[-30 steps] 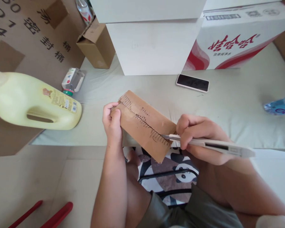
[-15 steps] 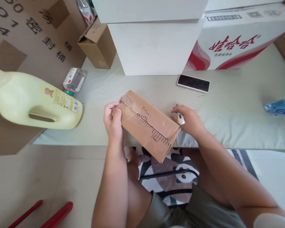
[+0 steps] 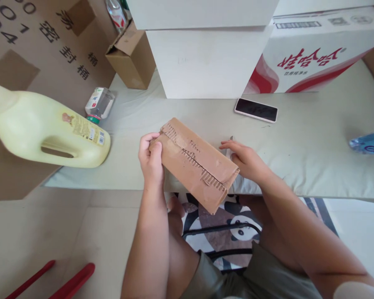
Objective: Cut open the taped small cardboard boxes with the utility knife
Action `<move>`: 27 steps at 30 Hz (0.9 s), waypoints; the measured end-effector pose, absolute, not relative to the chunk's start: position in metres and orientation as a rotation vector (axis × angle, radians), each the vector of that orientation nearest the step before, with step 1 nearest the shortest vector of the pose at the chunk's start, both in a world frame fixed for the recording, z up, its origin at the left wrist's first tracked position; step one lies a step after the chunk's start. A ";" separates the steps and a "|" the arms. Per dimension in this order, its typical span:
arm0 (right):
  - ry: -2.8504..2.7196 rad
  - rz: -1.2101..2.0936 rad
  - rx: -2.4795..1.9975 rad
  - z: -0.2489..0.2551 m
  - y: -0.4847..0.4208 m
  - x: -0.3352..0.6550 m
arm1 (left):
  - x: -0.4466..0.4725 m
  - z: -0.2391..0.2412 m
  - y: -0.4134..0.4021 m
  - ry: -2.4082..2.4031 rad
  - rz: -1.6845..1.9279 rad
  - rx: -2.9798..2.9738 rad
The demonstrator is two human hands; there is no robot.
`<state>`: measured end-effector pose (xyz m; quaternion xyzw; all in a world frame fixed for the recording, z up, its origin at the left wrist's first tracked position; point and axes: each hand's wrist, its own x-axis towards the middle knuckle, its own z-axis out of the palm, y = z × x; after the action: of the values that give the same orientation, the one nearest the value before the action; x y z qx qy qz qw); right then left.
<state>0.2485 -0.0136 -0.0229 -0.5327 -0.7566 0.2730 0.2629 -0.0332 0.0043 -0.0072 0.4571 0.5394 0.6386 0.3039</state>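
A brown cardboard box [image 3: 195,164] is held tilted over the front edge of the bed-like surface. A ragged, torn seam runs along its top face. My left hand [image 3: 151,160] grips the box's left end, thumb on top and fingers around the far side. At the right end, just beside the box, is my right hand [image 3: 247,160], its index finger stretched to the left. Under its fingers is a small white tool [image 3: 228,153], mostly hidden, with a greyish tip showing beyond them; its kind is unclear.
Behind stand white cartons [image 3: 205,62], a red-and-white carton [image 3: 311,62] and a small brown box [image 3: 134,58]. A phone [image 3: 256,110] lies in front of them. Left are a yellow jug [image 3: 50,128] and a clear bottle [image 3: 99,104]; right, a blue-labelled bottle [image 3: 369,142].
My right fingers have shifted slightly left and turned over, so the white tool is now largely covered. My left hand keeps its hold on the box. The view has moved slightly.
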 end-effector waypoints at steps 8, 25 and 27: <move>-1.893 0.970 -1.215 0.002 -0.026 0.242 | -0.030 -0.004 0.004 1.409 1.693 1.182; -1.955 1.268 -0.758 0.002 -0.032 0.242 | -0.023 0.006 0.003 1.326 1.731 1.014; -1.936 1.271 -0.772 0.002 -0.033 0.241 | -0.023 0.006 0.003 1.321 1.731 1.014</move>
<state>0.2406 -0.0328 0.0022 -0.2971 -0.7448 0.4891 0.3431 -0.0230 0.0032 0.0062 0.3936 0.5127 0.6721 0.3613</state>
